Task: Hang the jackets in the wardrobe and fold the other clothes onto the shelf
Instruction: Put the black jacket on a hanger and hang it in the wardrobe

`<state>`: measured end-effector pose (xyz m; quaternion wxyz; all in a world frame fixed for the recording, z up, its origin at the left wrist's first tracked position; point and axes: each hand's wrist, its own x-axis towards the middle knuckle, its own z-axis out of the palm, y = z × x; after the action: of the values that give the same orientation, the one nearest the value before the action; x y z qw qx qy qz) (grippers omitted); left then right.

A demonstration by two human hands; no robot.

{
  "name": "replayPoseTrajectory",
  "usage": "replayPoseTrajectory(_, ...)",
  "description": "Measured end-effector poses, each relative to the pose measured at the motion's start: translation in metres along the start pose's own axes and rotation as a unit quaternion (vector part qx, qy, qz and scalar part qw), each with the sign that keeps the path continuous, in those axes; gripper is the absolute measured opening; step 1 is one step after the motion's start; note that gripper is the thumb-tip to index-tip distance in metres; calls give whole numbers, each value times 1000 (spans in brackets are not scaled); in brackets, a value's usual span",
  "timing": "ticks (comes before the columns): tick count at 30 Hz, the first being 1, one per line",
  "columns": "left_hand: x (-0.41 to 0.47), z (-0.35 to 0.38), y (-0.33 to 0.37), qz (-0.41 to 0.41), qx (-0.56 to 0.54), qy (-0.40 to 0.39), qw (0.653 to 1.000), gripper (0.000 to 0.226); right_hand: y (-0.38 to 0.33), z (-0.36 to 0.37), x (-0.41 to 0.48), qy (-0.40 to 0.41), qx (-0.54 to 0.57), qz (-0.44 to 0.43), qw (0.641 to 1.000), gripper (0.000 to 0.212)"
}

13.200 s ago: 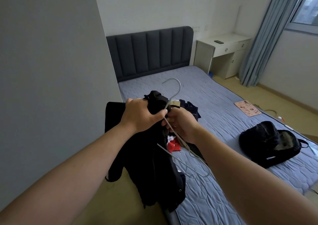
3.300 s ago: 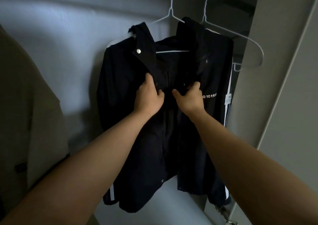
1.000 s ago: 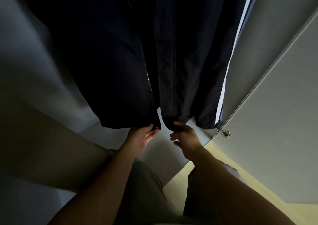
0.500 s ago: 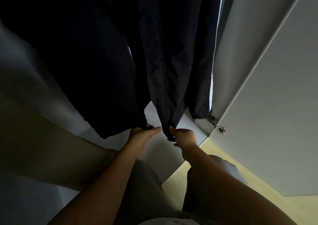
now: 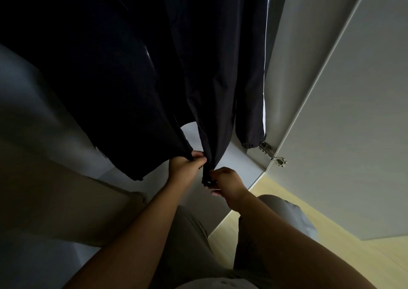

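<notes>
A dark navy jacket (image 5: 136,72) with a white stripe down its sleeve hangs inside the wardrobe and fills the upper half of the view. Its front is open at the bottom. My left hand (image 5: 184,169) pinches the bottom corner of the left front panel. My right hand (image 5: 225,182) pinches the bottom end of the right front panel, pulled down to a point. The two hands are close together, just below the hem. The hanger and rail are out of view above.
The open wardrobe door (image 5: 353,112) stands at the right, with a metal hinge (image 5: 279,160) near its lower inner edge. A beige garment (image 5: 55,200) hangs at the lower left. The white wardrobe floor (image 5: 236,156) lies under the jacket, with wooden flooring (image 5: 309,233) beyond.
Both hands have drawn the two bottom corners of the jacket's front lower and closer together. The right panel is now stretched to a point in my right hand.
</notes>
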<state>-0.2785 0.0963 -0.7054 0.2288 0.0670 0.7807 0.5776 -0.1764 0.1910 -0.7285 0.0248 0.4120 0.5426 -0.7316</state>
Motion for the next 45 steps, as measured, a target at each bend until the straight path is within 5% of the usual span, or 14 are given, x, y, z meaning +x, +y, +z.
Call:
replayPoseTrajectory(7, 0, -5, -1, -5, 11, -10, 1000, 32, -2, 7, -9, 24, -105, -106, 989, 26)
replayPoseTrajectory(10, 6, -7, 1, -31, -21, -16, 999, 16, -1, 7, -9, 39, -121, -126, 984, 32)
replayPoseTrajectory(17, 7, -10, -4, -76, -139, -24, 987, 18, 6, 3, -3, 13, 22, -34, 999, 24)
replayPoseTrajectory(45, 9, -28, -3, -39, -189, -25, 981, 22, 3, 21, -30, -16, 64, -8, 998, 25)
